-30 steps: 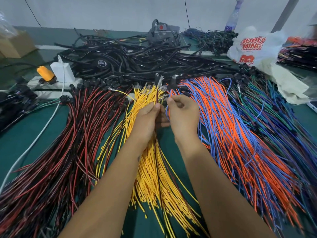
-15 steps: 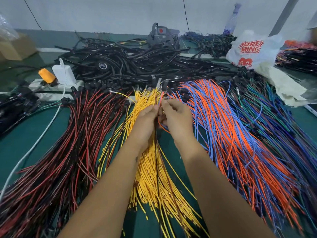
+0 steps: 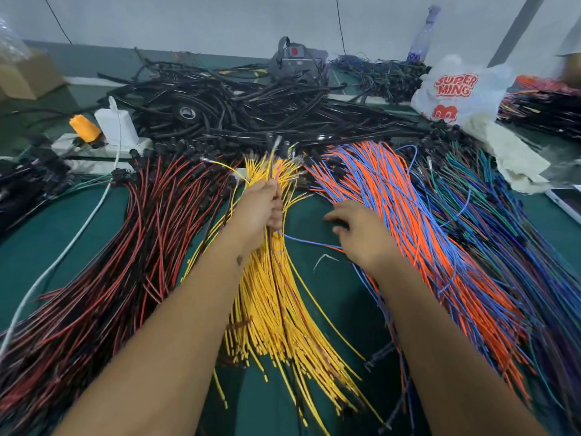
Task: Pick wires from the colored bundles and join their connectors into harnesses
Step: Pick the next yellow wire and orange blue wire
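Note:
My left hand point(image 3: 262, 206) is closed around a few picked wires held upright over the yellow bundle point(image 3: 276, 306); their connector ends point(image 3: 276, 143) stick up above the fist. A blue wire point(image 3: 309, 242) trails from that hand toward my right hand point(image 3: 358, 231). My right hand hovers with fingers spread beside the orange-and-blue bundle point(image 3: 418, 228) and holds nothing that I can see. The red-and-black bundle point(image 3: 132, 247) lies on the left, the green-blue-purple bundle point(image 3: 515, 234) on the far right.
A heap of black cables point(image 3: 245, 111) fills the back of the green table point(image 3: 47, 234). A white power strip with an orange plug point(image 3: 85, 129) sits back left, a white plastic bag point(image 3: 456, 89) back right, a white cable point(image 3: 63, 256) on the left.
My hands have come apart. The right hand let go of the wires and moved right and down toward the orange-and-blue bundle, fingers now spread. The left hand keeps the wires.

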Demonstrator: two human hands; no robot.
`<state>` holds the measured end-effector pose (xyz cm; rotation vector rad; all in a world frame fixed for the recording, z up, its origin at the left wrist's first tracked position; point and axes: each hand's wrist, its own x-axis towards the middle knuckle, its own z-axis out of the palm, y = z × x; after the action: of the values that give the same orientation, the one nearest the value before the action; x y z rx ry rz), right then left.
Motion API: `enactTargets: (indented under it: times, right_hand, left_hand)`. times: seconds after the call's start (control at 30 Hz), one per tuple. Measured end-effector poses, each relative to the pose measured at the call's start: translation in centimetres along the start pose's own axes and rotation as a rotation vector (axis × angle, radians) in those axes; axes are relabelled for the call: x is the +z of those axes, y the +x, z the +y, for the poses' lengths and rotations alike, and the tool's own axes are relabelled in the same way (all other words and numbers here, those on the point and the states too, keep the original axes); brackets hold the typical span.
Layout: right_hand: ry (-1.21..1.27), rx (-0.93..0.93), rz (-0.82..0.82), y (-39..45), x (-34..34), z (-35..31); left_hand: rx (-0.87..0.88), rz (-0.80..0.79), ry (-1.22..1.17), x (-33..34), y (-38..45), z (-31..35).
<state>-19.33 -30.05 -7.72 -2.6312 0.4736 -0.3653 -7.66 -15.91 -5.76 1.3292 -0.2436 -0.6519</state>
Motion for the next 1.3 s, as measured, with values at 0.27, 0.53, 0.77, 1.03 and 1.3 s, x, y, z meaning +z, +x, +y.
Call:
enactTargets:
  times: [0.27, 0.53, 0.77, 1.03, 1.3]
  right_hand:
    - [-0.064, -0.08, 0.015, -0.1, -0.6, 0.9]
    - [-0.052, -0.129, 0.081, -0.4, -0.5, 1.4]
    - [0.031, -0.029, 0.053, 0.4, -0.5, -2.6]
    - [1.203, 0.104, -0.416, -1.7, 0.0, -13.5]
    - [0.397, 0.001, -0.824, -3.6, -3.2, -12.3]
  left_hand:
    - [-0.033, -0.021, 0.472, -3.8, 0.9, 4.9]
    - [0.317, 0.488, 1.307, -11.1, 0.5, 5.8]
    - [0.111, 0.235, 0.127, -9.0, 0.2, 8.4]
    - [0.094, 0.011, -0.701, -2.1, 0.2, 8.0]
    - [0.257, 0.279, -0.354, -0.5, 1.1, 8.1]
